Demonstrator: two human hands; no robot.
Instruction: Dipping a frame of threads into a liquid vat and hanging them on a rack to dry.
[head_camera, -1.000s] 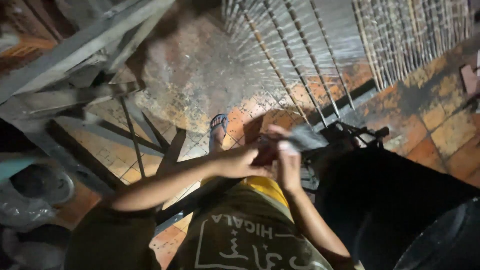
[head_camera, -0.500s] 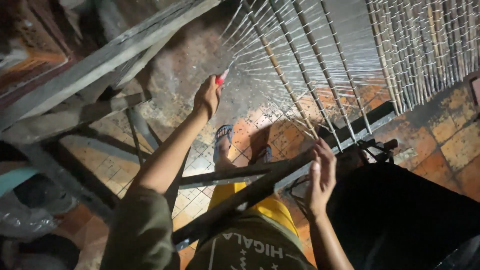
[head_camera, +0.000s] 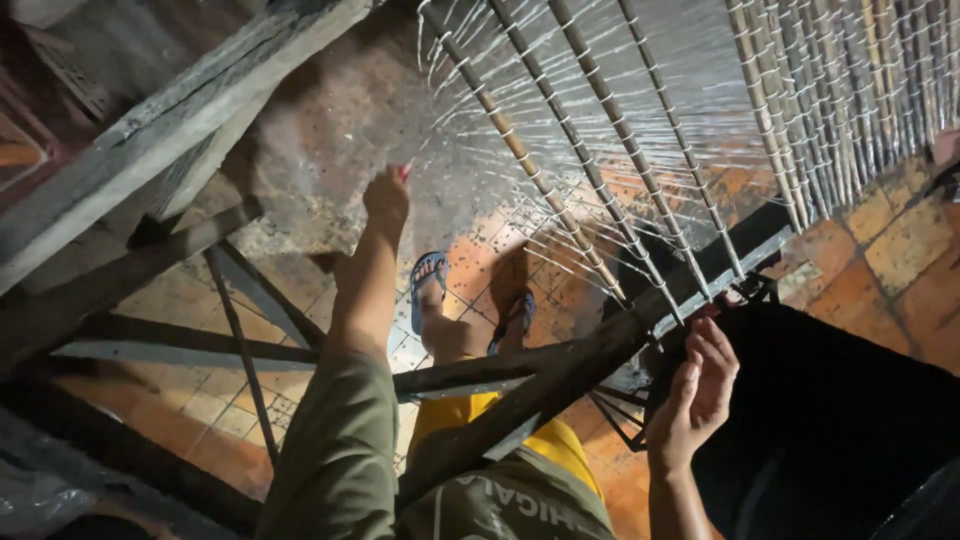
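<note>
Left hand clenched on small red tool at strung reed frame; right hand released, touching frame's lower bar.

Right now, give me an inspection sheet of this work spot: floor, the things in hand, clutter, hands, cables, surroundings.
Surface: orange tiled floor, worn and stained.
Job's things: slanted frame of cane rods laced with thin pale threads, fixed at its lower end to a dark wooden beam.
Clutter: crumpled plastic at lower left; black cloth at right.
Hands: left hand raised at the threads, pinching a small red item; right hand open, fingertips at the beam's underside.
Cables: nothing seen.
Surroundings: rough timber braces at left; the person's feet in blue sandals below; dim light.
</note>
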